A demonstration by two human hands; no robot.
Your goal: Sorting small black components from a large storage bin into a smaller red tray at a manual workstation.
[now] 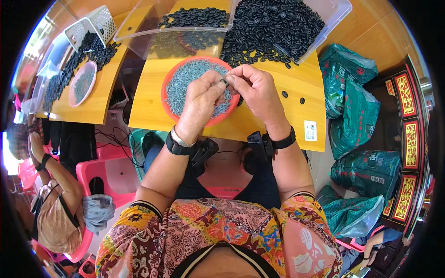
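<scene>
We see both hands at work over a red bowl (165, 88) near the middle of the table (153, 99). The left hand (202, 92) and the right hand (257, 90) are pinched narrow, fingertips nearly meeting, on one small dark piece (224, 82); whether a screw sits in it we cannot tell. The piece is above the bowl's right side, and the bowl is heaped with grey-blue screws (178, 85).

Beyond the bowl we find a large pile (278, 28) of black parts spilling from a clear bin (344, 16), with a few loose parts (284, 94) to the right of the right hand.

As for writing, we note a white label (310, 130) at the table's near right corner — it carries a dark square code and print too small to make out. The green bags (354, 118) on the right bear large pale characters, some with a square code below or beside them. Past them, the dark cabinet (382, 90) has red panels (411, 144) with gold ornament. On the left table, a white basket (105, 23) lies tipped near a pink bowl (95, 74).
</scene>
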